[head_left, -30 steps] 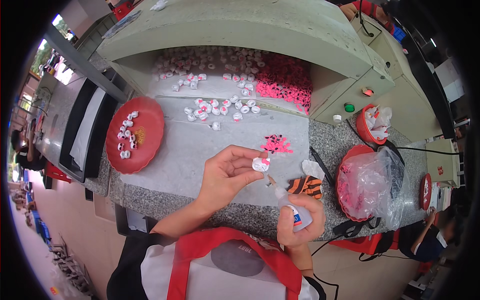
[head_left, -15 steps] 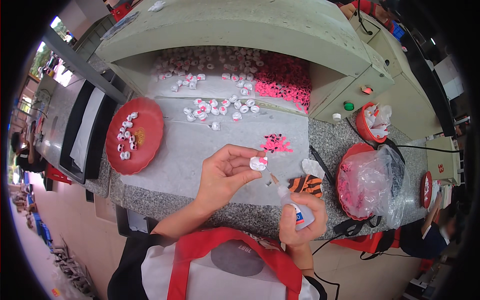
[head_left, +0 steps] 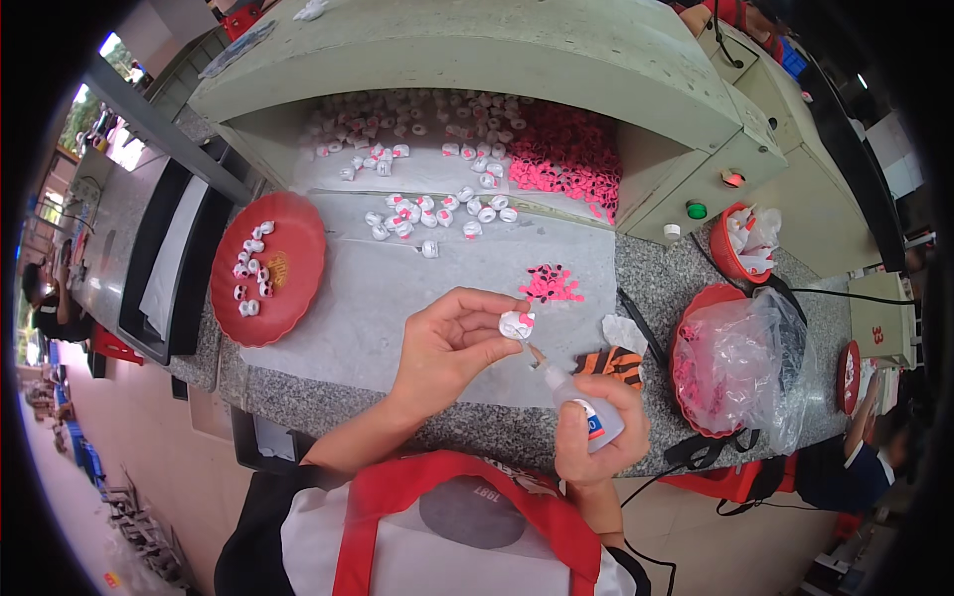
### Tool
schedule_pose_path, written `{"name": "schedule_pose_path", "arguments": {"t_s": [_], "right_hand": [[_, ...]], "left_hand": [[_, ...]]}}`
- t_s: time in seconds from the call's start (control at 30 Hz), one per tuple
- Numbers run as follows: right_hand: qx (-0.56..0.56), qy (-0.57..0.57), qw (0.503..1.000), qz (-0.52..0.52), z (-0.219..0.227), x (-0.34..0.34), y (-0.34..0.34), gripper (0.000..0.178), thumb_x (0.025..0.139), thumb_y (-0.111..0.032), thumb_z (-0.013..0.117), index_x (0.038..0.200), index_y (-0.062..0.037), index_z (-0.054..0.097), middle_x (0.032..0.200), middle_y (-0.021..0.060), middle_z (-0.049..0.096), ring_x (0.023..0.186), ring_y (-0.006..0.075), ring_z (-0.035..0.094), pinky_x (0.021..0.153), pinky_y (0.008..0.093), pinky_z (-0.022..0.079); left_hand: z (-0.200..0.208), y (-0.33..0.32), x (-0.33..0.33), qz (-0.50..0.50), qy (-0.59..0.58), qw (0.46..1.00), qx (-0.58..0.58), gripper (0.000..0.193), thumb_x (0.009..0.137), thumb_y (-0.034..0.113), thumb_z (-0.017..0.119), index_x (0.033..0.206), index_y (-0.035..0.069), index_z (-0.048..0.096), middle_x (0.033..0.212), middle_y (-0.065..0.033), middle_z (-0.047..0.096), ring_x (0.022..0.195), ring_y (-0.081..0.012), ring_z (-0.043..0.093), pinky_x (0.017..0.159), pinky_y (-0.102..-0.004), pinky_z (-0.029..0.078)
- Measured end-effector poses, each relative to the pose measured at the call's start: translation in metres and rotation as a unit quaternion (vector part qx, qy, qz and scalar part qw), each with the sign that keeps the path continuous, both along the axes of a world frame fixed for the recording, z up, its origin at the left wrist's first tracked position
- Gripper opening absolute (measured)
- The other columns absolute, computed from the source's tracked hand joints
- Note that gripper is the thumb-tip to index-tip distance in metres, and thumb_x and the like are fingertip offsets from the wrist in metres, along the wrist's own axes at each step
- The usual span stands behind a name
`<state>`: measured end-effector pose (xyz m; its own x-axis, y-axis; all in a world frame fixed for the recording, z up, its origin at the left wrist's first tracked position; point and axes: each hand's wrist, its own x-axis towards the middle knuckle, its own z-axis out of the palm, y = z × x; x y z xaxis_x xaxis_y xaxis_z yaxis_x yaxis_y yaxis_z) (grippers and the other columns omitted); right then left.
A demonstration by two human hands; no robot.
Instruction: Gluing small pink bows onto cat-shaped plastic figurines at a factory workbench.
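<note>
Head (head_left: 514,326): our left hand (head_left: 437,346) pinches it above the sheet (head_left: 348,318), seemingly to leave its right side open.
Bottle (head_left: 596,421): our right hand (head_left: 616,437) grips it, nozzle (head_left: 538,353) leaning far-left toward the head.
Bits (head_left: 552,285): pink, piled just far of our 2 hands, likely for easy reach.

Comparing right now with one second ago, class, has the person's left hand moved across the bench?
No, not noticeably: judged against the pink pile on the paper sheet, the left hand keeps its place, below and left of the pile.
</note>
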<state>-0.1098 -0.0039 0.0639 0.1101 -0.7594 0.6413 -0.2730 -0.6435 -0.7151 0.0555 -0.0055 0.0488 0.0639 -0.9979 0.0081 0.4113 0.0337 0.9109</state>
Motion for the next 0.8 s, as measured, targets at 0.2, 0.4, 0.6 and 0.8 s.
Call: {"name": "schedule_pose_path", "arguments": {"t_s": [0.2,0.4,0.6,0.8], "right_hand": [[0.441,-0.221,0.87,0.005,-0.054,-0.02,-0.03,0.021,0.07,-0.007,0.056,0.089,0.0022,0.054,0.069,0.0071,0.057,0.063,0.0163,0.059,0.051,0.0237,0.046],[0.294,0.317,0.881,-0.194,-0.109,0.024,-0.085,0.027,0.069,-0.02,0.064,0.086,0.0002,0.059,0.082,0.0142,0.06,0.07,0.0294,0.061,0.06,0.0363,0.047],[0.263,0.337,0.884,-0.188,-0.109,0.024,-0.084,0.03,0.068,-0.028,0.067,0.084,-0.0038,0.062,0.08,0.015,0.061,0.072,0.0317,0.06,0.064,0.04,0.046],[0.25,0.357,0.874,-0.214,-0.104,0.026,-0.085,0.03,0.068,-0.03,0.067,0.083,-0.0044,0.062,0.078,0.016,0.062,0.072,0.0329,0.059,0.065,0.0404,0.047]], "left_hand": [[-0.031,-0.008,0.017,0.07,-0.054,0.996,0.029,0.03,0.072,-0.012,0.056,0.101,-0.005,0.049,0.101,-0.0153,0.057,0.088,-0.0174,0.059,0.076,-0.0262,0.048],[-0.039,0.0,0.021,0.096,-0.053,0.993,0.033,0.031,0.072,-0.011,0.057,0.102,-0.005,0.049,0.099,-0.0137,0.058,0.087,-0.0174,0.059,0.076,-0.0254,0.048],[-0.042,-0.002,0.024,0.097,-0.049,0.993,0.05,0.031,0.073,-0.009,0.058,0.102,-0.004,0.049,0.096,-0.013,0.059,0.086,-0.017,0.06,0.075,-0.0251,0.048],[-0.044,-0.005,0.019,0.08,-0.044,0.995,0.041,0.031,0.073,-0.009,0.059,0.102,-0.004,0.049,0.097,-0.0127,0.059,0.085,-0.017,0.06,0.075,-0.0254,0.048]]}}
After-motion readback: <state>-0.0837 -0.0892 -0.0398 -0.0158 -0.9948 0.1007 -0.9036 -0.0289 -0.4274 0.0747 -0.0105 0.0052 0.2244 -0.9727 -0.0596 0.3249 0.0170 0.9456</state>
